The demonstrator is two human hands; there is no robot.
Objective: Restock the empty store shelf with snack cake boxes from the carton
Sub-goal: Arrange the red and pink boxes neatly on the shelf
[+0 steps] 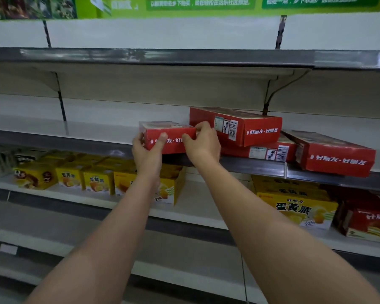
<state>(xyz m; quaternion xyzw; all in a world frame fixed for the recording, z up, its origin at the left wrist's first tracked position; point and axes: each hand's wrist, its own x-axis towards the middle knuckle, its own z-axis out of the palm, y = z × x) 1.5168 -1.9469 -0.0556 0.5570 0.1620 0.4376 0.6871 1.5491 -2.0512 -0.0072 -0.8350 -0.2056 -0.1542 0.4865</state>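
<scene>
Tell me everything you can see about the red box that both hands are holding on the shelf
The held box is a flat red carton, apparently cardboard, with white Chinese lettering on its front and a paler printed top. It lies flat at the front edge of the shelf, long side toward the camera, just left of a stack of two similar red boxes. The left hand grips its left end, thumb across the front; the right hand holds its right end, fingers over the top corner.
</scene>
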